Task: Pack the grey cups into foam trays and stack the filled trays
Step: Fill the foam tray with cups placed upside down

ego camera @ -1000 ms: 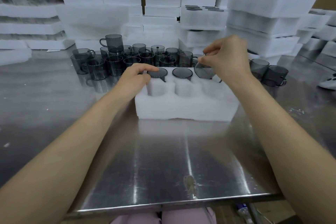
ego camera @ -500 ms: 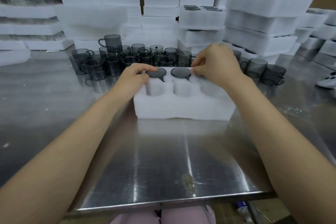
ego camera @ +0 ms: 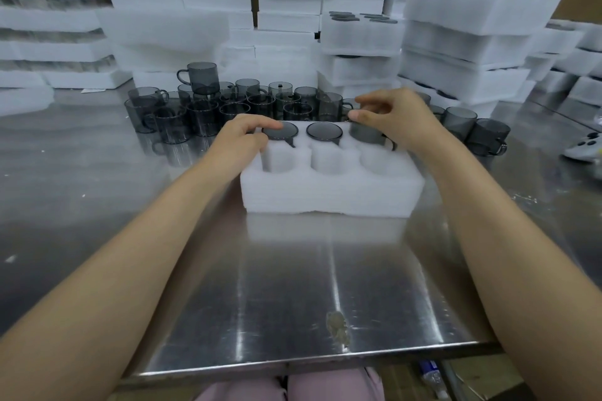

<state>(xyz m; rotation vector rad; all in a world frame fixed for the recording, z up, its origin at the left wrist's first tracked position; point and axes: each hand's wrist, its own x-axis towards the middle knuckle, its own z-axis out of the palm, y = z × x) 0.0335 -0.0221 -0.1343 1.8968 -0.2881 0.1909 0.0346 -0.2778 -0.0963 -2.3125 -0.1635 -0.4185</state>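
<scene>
A white foam tray (ego camera: pixel 329 197) with two rows of round pockets lies on the steel table. Two grey cups (ego camera: pixel 324 132) sit upside down in its far row. My right hand (ego camera: pixel 395 117) holds a third grey cup (ego camera: pixel 366 133) upside down, partly sunk into the far right pocket. My left hand (ego camera: pixel 242 135) rests on the tray's far left corner, fingertips touching the first cup (ego camera: pixel 280 131). The three near pockets are empty. A cluster of several loose grey cups (ego camera: pixel 208 107) stands behind the tray.
Two more grey cups (ego camera: pixel 475 132) stand to the right of my right hand. Stacks of white foam trays (ego camera: pixel 462 42) wall the table's back and right. The table's front edge (ego camera: pixel 293 365) is near me. A white object (ego camera: pixel 586 148) lies at far right.
My right hand has brought the third cup down from above the tray into the far right pocket. My left hand has stayed on the tray's corner.
</scene>
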